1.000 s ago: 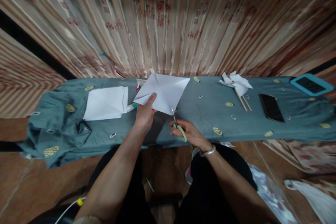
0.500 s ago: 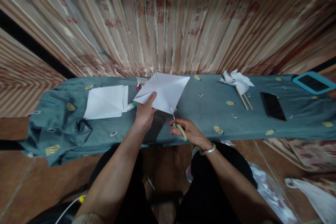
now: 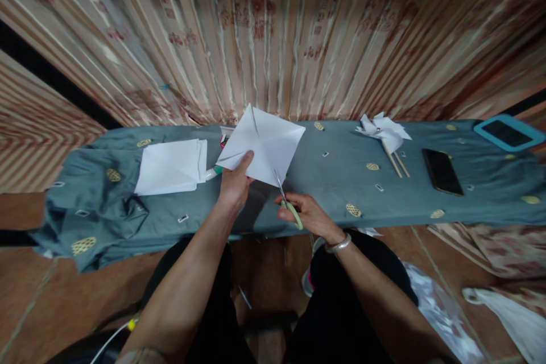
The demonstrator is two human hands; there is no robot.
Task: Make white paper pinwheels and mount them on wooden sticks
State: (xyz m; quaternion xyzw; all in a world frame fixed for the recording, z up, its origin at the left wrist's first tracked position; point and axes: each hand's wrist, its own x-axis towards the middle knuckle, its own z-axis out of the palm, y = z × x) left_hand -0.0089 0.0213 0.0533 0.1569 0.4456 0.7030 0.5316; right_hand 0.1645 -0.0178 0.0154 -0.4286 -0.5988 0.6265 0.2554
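Over the middle of the cloth-covered table, my left hand (image 3: 235, 185) grips a square white sheet of paper (image 3: 273, 139) by its lower left side, thumb on top. Slits run inward from its top and left corners, and creases meet near its centre. My right hand (image 3: 309, 213) holds scissors (image 3: 292, 215) with pale green handles. Their metal blades lie at the sheet's near corner, pointing toward its centre. A stack of white paper (image 3: 168, 168) lies left of my left hand. Beside the stack is a glue-like tube with a green part (image 3: 215, 172), partly hidden.
On the table's right side are white paper pinwheels (image 3: 384, 131) on wooden sticks, a dark phone (image 3: 442, 172) and a blue-framed tablet (image 3: 509, 132). A pleated curtain (image 3: 273, 40) hangs behind the table. Plastic bags (image 3: 439, 313) lie on the floor at right.
The paper's top corner has lifted slightly, and the slit there shows more plainly. The scissors stay at the near corner, and both hands have barely moved.
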